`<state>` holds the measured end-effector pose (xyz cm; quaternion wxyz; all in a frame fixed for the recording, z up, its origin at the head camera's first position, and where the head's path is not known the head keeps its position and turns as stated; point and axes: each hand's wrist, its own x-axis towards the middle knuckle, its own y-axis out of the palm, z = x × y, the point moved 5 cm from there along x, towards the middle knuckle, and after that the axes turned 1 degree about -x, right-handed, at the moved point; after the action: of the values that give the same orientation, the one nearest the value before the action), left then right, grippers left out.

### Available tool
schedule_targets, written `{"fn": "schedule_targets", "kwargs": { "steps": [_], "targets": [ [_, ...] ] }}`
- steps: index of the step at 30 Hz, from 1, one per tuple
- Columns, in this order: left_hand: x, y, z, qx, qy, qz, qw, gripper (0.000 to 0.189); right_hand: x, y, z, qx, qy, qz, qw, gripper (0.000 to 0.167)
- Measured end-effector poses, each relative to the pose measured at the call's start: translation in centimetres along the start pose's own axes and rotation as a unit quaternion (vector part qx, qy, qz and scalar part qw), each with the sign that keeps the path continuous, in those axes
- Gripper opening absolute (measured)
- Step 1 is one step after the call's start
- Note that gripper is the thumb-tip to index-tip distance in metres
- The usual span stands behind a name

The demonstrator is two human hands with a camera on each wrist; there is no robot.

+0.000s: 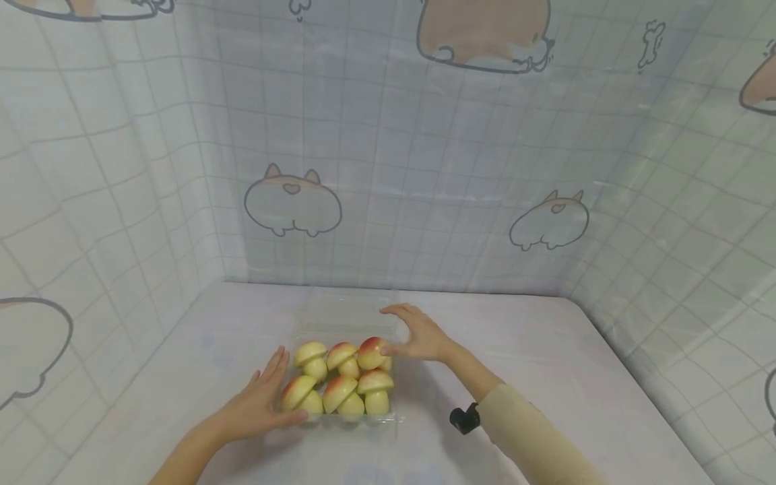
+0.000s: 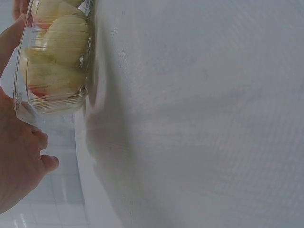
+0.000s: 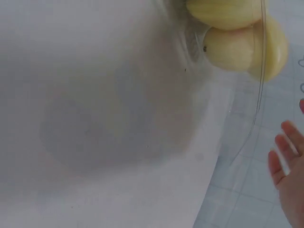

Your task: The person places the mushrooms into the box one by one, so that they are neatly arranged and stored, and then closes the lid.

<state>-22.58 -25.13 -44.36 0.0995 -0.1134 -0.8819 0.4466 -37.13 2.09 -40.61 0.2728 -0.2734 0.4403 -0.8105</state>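
A clear plastic clamshell box holds several yellow mushroom-shaped pieces with red-tinged caps, set in two rows. Its lid is folded back toward the far wall. My left hand lies along the box's left side, fingers extended and thumb at the front left corner; in the left wrist view, the hand is right at the clear wall. My right hand spreads over the back right corner, its thumb overlapping the back right piece. In the right wrist view, the right hand's fingers are straight and apart from the box.
The box stands on a white table. Grid-patterned sheets with cartoon dogs hang at the back and on both sides. A black device sits at my right wrist, below the beige sleeve.
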Motion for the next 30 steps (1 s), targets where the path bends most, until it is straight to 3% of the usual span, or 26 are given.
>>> {"fn": "schedule_targets", "kwargs": {
  "steps": [3, 5, 8, 12, 16, 20, 26, 30],
  "targets": [
    [0.0, 0.0, 0.0, 0.0, 0.0, -0.001, 1.0, 0.113, 0.2, 0.3, -1.1, 0.033, 0.059, -0.002, 0.9977, 0.088],
    [0.0, 0.1, 0.0, 0.002, 0.001, -0.003, 1.0, 0.113, 0.2, 0.6, -1.8, 0.082, 0.11, 0.006, 0.9906, 0.095],
    [0.0, 0.2, 0.0, 0.001, 0.001, -0.002, 1.0, 0.113, 0.0, 1.4, -2.9, 0.171, 0.19, 0.037, 0.9662, 0.104],
    [0.1, 0.4, 0.0, 0.001, 0.003, -0.001, 1.0, 0.113, -0.2, 1.9, -3.7, 0.264, 0.244, 0.046, 0.9323, 0.107],
    [0.1, 0.5, 0.0, 0.001, 0.004, 0.0, 1.0, 0.113, 0.0, 1.6, -4.0, 0.326, 0.246, 0.016, 0.9126, 0.103],
    [0.1, 0.5, 0.0, 0.005, 0.002, -0.001, 1.0, 0.113, 0.1, 1.0, -4.0, 0.363, 0.235, -0.017, 0.9014, 0.098],
    [0.1, 0.1, -0.1, 0.017, 0.007, -0.011, 0.9998, 0.113, 0.4, -0.2, -3.7, 0.4, 0.192, -0.087, 0.892, 0.083],
    [0.1, 0.2, 0.1, 0.019, 0.004, -0.007, 0.9998, 0.113, 0.6, -0.7, -3.5, 0.41, 0.146, -0.107, 0.8938, 0.065]
  ]
}}
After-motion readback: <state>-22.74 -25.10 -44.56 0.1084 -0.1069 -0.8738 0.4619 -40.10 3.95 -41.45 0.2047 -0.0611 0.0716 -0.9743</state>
